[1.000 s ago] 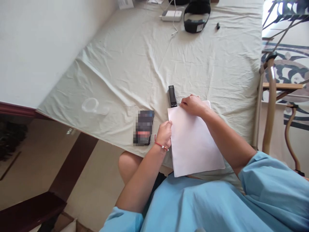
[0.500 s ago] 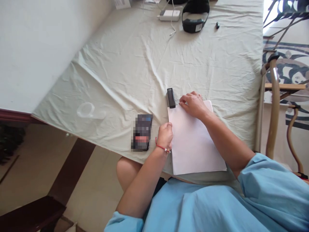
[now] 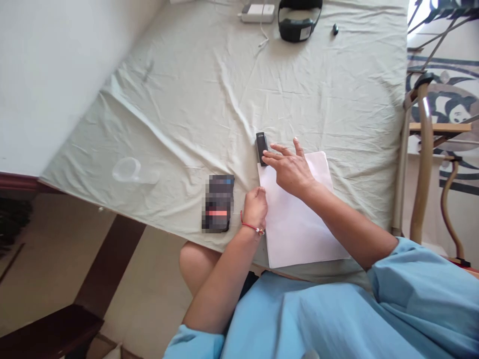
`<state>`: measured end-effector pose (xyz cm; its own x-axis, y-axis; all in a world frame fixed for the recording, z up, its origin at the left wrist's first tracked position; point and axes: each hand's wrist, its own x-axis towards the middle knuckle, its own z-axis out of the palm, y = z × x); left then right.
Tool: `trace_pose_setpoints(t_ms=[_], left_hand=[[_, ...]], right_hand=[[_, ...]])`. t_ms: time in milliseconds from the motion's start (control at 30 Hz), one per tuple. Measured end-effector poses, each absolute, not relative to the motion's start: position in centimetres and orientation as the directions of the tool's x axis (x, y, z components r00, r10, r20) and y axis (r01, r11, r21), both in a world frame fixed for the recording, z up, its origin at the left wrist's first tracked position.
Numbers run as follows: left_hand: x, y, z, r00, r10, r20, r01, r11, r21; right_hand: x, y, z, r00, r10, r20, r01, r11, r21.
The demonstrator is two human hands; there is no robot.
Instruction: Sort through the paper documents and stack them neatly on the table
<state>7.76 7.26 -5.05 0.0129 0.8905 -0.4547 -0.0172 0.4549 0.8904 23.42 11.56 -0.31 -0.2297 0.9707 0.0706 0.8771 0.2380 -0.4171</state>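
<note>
A stack of white paper point(image 3: 303, 229) lies on the cloth in front of me. My left hand point(image 3: 256, 207) is closed on its left edge, thumb on top. At the stack's upper left corner sits a small black stapler point(image 3: 261, 148), overlapping the paper. Over the top of the sheets, my right hand point(image 3: 294, 172) has its fingers spread. One fingertip reaches the stapler's right side; whether it presses on it I cannot tell. Part of the sheets is hidden under that hand and forearm.
Left of the stack lies a phone point(image 3: 218, 204) with a blurred screen. A clear plastic cup point(image 3: 129, 170) rests on its side farther left. At the back are a white adapter point(image 3: 257, 13), a black headset point(image 3: 297, 30) and a small dark object point(image 3: 335, 30). A chair point(image 3: 419, 164) stands at right.
My right hand has shifted left toward the stapler, and its fingers have gone from curled to spread. My left hand keeps its hold on the paper. The view has tilted slightly.
</note>
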Motion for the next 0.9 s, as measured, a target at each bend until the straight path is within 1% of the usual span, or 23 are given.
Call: trace_pose_setpoints(t_ms=[133,200,267,333,400,433,500,567,667,800,900], left_hand=[[7.9,7.0,-4.5,-0.023,0.911,-0.412,0.078,0.413,0.907],[7.9,6.7,-4.2,-0.029,0.921,-0.388,0.122,0.389,0.913],[7.7,6.4,-3.8,-0.031,0.932,-0.362,0.163,0.362,0.918],[7.5,6.2,-3.4,-0.028,0.938,-0.346,0.197,0.345,0.918],[7.3,6.1,-2.8,-0.023,0.939,-0.343,0.221,0.339,0.914],[7.3,6.0,-2.6,-0.018,0.940,-0.341,0.234,0.336,0.913],[7.1,6.0,-2.4,-0.005,0.943,-0.333,0.267,0.322,0.908],[7.0,6.0,-2.3,0.010,0.950,-0.313,0.309,0.295,0.904],[6.8,6.0,-2.6,0.032,0.959,-0.283,0.352,0.254,0.901],[6.5,6.2,-3.0,0.057,0.956,-0.287,0.378,0.246,0.893],[6.2,6.4,-3.0,0.086,0.952,-0.294,0.371,0.244,0.896]], right_hand=[[23.6,11.1,-0.6,-0.208,0.973,0.099,0.855,0.230,-0.466],[24.4,10.3,-1.1,-0.148,0.977,0.151,0.844,0.205,-0.495],[26.1,8.9,-1.9,-0.011,0.971,0.239,0.852,0.134,-0.507],[28.3,7.0,-2.7,0.158,0.934,0.321,0.857,0.032,-0.515],[30.5,4.8,-3.5,0.311,0.884,0.348,0.839,-0.083,-0.538],[31.5,3.7,-3.8,0.376,0.872,0.314,0.812,-0.147,-0.565],[32.9,1.8,-4.1,0.476,0.858,0.192,0.734,-0.267,-0.625],[33.6,0.5,-3.9,0.523,0.849,0.075,0.660,-0.348,-0.666],[33.7,-0.2,-3.3,0.539,0.842,-0.024,0.580,-0.392,-0.714],[33.7,0.4,-2.7,0.567,0.819,-0.089,0.543,-0.453,-0.707],[33.9,0.8,-2.6,0.531,0.818,-0.220,0.431,-0.484,-0.762]])
